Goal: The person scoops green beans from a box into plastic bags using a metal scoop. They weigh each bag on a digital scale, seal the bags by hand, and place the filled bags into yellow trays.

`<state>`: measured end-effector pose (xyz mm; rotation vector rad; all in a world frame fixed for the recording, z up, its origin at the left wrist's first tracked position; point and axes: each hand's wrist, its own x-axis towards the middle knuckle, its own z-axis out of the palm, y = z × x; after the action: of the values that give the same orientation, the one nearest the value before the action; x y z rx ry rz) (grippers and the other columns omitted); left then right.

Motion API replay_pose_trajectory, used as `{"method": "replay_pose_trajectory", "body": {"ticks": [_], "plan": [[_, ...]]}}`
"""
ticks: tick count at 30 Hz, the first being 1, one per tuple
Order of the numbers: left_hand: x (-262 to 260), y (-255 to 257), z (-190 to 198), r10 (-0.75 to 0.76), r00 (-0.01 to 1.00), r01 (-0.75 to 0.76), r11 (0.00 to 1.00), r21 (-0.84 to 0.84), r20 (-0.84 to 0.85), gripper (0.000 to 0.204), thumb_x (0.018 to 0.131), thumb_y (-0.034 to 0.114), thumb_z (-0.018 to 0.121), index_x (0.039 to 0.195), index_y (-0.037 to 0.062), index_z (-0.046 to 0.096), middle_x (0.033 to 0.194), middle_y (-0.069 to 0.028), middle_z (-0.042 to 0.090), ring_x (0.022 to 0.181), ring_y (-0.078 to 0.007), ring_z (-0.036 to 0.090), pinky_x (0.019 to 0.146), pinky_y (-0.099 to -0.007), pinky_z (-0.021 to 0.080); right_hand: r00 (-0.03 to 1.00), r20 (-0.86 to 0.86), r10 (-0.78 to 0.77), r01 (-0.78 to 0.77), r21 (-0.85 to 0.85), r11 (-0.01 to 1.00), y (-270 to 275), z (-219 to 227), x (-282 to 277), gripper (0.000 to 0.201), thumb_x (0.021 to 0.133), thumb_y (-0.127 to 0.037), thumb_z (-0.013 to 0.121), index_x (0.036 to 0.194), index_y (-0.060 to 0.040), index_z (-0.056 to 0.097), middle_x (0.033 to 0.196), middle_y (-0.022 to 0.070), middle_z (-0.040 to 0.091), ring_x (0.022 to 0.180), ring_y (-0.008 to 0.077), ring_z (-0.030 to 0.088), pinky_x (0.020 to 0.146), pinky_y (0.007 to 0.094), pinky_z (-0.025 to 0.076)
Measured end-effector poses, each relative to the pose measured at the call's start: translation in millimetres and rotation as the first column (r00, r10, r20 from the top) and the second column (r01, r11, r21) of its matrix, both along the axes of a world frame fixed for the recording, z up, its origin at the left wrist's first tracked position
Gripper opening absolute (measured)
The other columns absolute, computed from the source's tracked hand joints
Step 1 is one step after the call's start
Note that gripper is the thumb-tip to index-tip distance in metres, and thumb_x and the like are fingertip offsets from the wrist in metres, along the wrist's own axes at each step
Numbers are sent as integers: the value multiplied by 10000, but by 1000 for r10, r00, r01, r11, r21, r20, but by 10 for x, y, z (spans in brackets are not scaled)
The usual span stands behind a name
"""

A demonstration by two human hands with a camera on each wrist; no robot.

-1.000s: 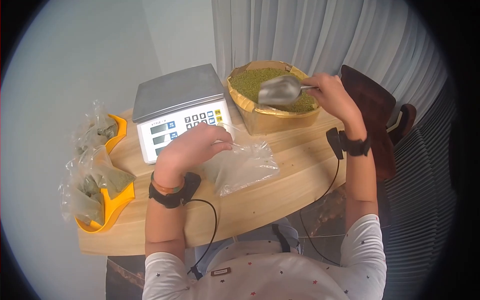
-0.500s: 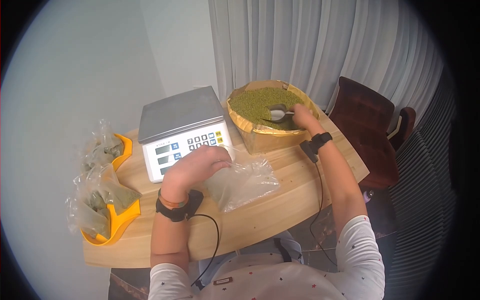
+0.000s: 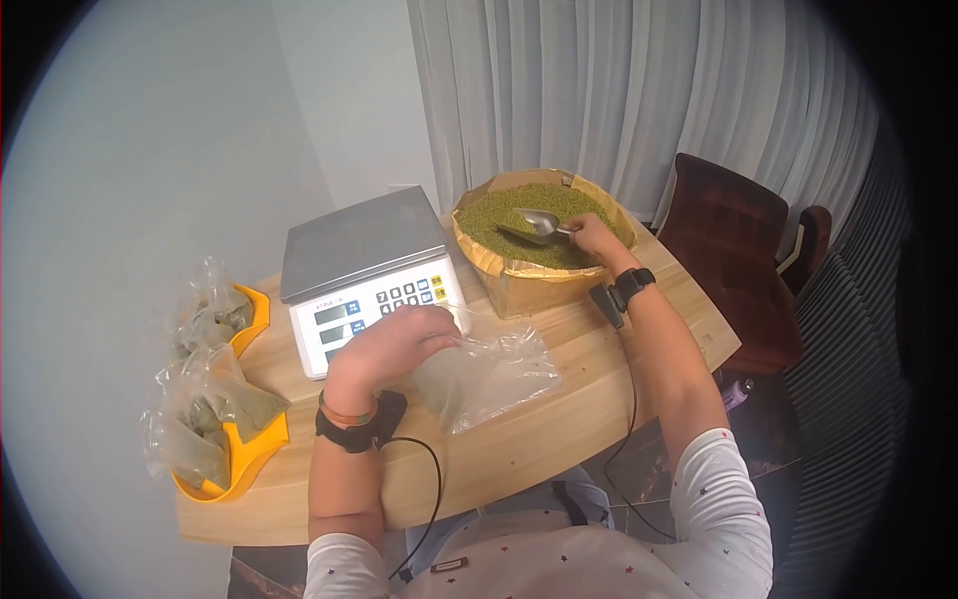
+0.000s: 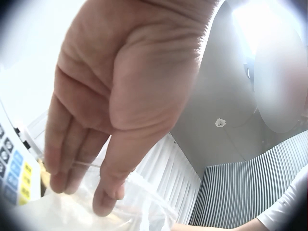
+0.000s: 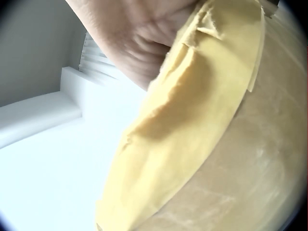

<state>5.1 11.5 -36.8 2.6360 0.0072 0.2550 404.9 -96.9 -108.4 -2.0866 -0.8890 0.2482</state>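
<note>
My right hand (image 3: 596, 240) grips the handle of a metal scoop (image 3: 540, 221) over green granules (image 3: 489, 215) in a paper-lined box (image 3: 539, 290). In the right wrist view the box's yellow rim (image 5: 168, 139) hides the fingers of that hand (image 5: 139, 38). My left hand (image 3: 399, 344) pinches the edge of a clear plastic bag (image 3: 499, 384) lying on the table in front of the scale (image 3: 364, 240). In the left wrist view the thumb and fingers of the left hand (image 4: 120, 96) hold the bag's thin film (image 4: 77, 207).
Filled plastic bags (image 3: 244, 399) stand in yellow holders (image 3: 261, 454) at the table's left side. A wooden table (image 3: 619, 369) carries everything. A dark red chair (image 3: 723, 240) is beyond its right edge, with a grey curtain (image 3: 599, 90) behind the box.
The scoop first went down into the granules and now shows higher, tilted, above them. The left hand keeps its hold on the bag. The whole head view has shifted, with the table lower.
</note>
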Motion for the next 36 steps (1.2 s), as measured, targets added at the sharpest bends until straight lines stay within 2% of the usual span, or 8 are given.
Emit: {"method": "replay_pose_trajectory", "body": {"ticks": [6, 9, 13, 19, 23, 29, 32, 36], "plan": [[3, 47, -84, -42, 996, 42, 999, 5, 85, 168, 930, 169, 646, 1014, 25, 672, 1003, -112, 693, 885, -319, 639, 799, -361, 508, 997, -44, 58, -47, 214, 976, -100, 92, -57, 182, 864, -105, 727, 994, 15, 686, 850, 39, 625, 795, 132, 554, 730, 291, 451], [7, 13, -51, -3, 998, 5, 1000, -31, 70, 139, 927, 157, 649, 989, 33, 651, 929, -122, 687, 837, -316, 639, 760, -360, 506, 998, 36, 44, -51, 257, 965, -164, 107, -70, 165, 854, -103, 731, 958, 19, 692, 835, 65, 660, 765, 144, 585, 709, 303, 465], [-18, -35, 50, 87, 996, -86, 995, -42, 28, 111, 916, 134, 654, 928, 36, 602, 816, -132, 653, 760, -317, 622, 696, -365, 490, 986, 160, -46, 17, 179, 984, -260, 136, -55, 169, 865, -134, 729, 969, -5, 699, 800, 41, 649, 748, 134, 569, 707, 305, 461], [-38, 15, 61, 59, 995, -57, 998, -26, 80, 127, 879, 120, 681, 906, 21, 606, 807, -135, 648, 753, -330, 612, 686, -374, 487, 973, 144, 179, -209, 237, 949, -639, 614, -508, 211, 891, -124, 694, 1042, 23, 686, 892, 9, 660, 817, 105, 551, 769, 277, 450], [-40, 40, 57, 20, 996, -24, 998, 51, 85, 151, 894, 164, 652, 956, 27, 656, 954, -122, 695, 910, -349, 633, 794, -406, 499, 946, 37, 322, -323, 218, 921, -778, 759, -737, 177, 895, -119, 702, 1020, 7, 698, 882, 7, 668, 861, 95, 569, 822, 271, 454], [-53, 21, 74, 24, 997, -26, 1000, 18, 75, 148, 877, 153, 672, 947, 23, 677, 957, -128, 701, 911, -335, 647, 790, -393, 505, 833, -56, 551, -544, 99, 833, -887, 946, -1224, 174, 883, -89, 719, 1024, 10, 697, 900, 8, 674, 852, 94, 592, 818, 263, 475], [-52, 28, 15, -29, 981, 23, 999, 35, 192, 136, 848, 128, 702, 897, 7, 667, 872, -127, 686, 805, -324, 640, 718, -378, 504, 811, 57, 582, -584, 29, 811, -894, 999, -1399, 194, 872, -87, 726, 1037, 11, 697, 889, 36, 690, 845, 118, 617, 804, 258, 481], [-42, 14, 30, -36, 986, 30, 999, 38, 162, 143, 848, 140, 697, 899, 10, 671, 864, -128, 677, 823, -327, 638, 726, -383, 498, 698, 413, 585, -585, -142, 798, -919, 1176, -1692, 205, 837, -83, 732, 1025, -5, 706, 848, 96, 673, 800, 227, 622, 775, 323, 475]]}}
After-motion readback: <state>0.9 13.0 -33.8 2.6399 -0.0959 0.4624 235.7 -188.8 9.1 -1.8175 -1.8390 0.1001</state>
